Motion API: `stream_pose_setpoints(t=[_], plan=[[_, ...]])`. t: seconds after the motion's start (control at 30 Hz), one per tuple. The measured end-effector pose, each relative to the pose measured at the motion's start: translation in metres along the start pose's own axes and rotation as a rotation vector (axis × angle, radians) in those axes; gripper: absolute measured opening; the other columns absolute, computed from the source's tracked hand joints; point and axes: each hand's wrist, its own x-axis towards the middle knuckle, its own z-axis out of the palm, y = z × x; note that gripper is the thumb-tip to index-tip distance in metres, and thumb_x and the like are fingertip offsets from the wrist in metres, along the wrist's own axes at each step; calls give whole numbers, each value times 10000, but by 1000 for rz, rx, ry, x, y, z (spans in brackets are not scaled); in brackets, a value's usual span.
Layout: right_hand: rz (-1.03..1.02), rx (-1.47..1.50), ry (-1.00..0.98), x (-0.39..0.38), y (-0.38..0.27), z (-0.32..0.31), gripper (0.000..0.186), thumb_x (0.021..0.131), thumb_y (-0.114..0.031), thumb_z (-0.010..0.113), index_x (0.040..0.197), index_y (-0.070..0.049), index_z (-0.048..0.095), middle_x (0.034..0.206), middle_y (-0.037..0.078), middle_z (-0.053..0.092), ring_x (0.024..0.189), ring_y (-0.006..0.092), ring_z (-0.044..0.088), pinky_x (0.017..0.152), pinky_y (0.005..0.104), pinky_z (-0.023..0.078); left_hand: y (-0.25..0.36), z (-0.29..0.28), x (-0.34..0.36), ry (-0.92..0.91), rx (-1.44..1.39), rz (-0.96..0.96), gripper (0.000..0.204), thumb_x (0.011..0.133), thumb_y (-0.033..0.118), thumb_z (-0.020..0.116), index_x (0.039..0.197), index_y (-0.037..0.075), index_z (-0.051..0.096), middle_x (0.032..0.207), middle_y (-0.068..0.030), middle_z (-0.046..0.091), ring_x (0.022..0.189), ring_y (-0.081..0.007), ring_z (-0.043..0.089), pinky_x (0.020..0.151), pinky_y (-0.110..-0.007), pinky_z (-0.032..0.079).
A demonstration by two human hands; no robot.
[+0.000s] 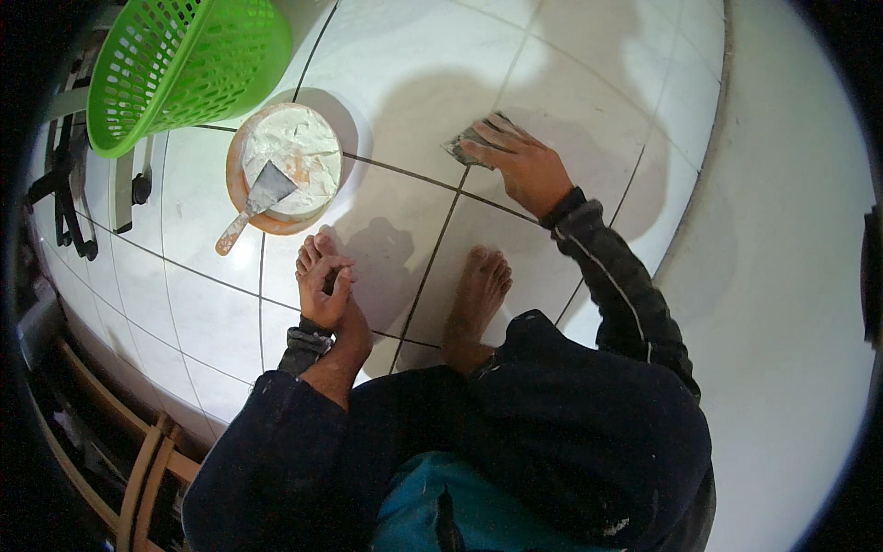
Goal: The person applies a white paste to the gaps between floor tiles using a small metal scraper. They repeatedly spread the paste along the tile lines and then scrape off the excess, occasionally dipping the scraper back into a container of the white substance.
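Observation:
My right hand (526, 167) presses a dark grey, whitish-smeared cloth or pad (466, 145) flat on the white tile floor (405, 207), close to a crossing of the tile joints. Its fingers lie over the piece, so I cannot make out exactly what kind it is. My left hand (322, 287) rests loosely on top of my left foot, its fingers partly bent and nothing in them. Ahead of that foot stands an orange-brown bowl (236, 175) of white paste (308, 152). A putty knife (269, 190) lies across it, blade on the paste, handle sticking out over the near rim.
A green perforated plastic basket (248, 64) stands beyond the bowl at the far left. Dark-and-metal furniture legs (120, 198) are by the left edge, with wooden framing (147, 469) at lower left. A pale wall (773, 304) runs along the right. My bare right foot (474, 304) is mid-floor.

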Motion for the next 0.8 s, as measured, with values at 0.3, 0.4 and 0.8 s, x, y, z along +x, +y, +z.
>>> stream_pose_setpoints(t=[0.3,0.4,0.8], plan=[[-174,-202,-303,-53,7,10,562,778,23,569,1269,-248,542,1353,21,507,1335,280,389,1155,484,257,-5,1,0,74,91,95,130,802,183,619,887,105,680,735,-24,669,843,-256,562,851,-405,395],[-2,-107,-101,-19,15,-9,523,808,4,534,1268,-245,546,1266,68,573,1183,304,530,1029,477,416,-10,1,-2,45,11,17,130,802,186,621,894,115,680,734,-15,669,855,-260,557,852,-407,392],[272,-167,-121,16,-6,28,505,788,-62,541,1284,-155,517,1210,122,602,1001,302,622,723,477,517,-10,3,0,31,40,35,132,820,200,612,909,124,673,724,-21,683,881,-280,574,854,-439,392]])
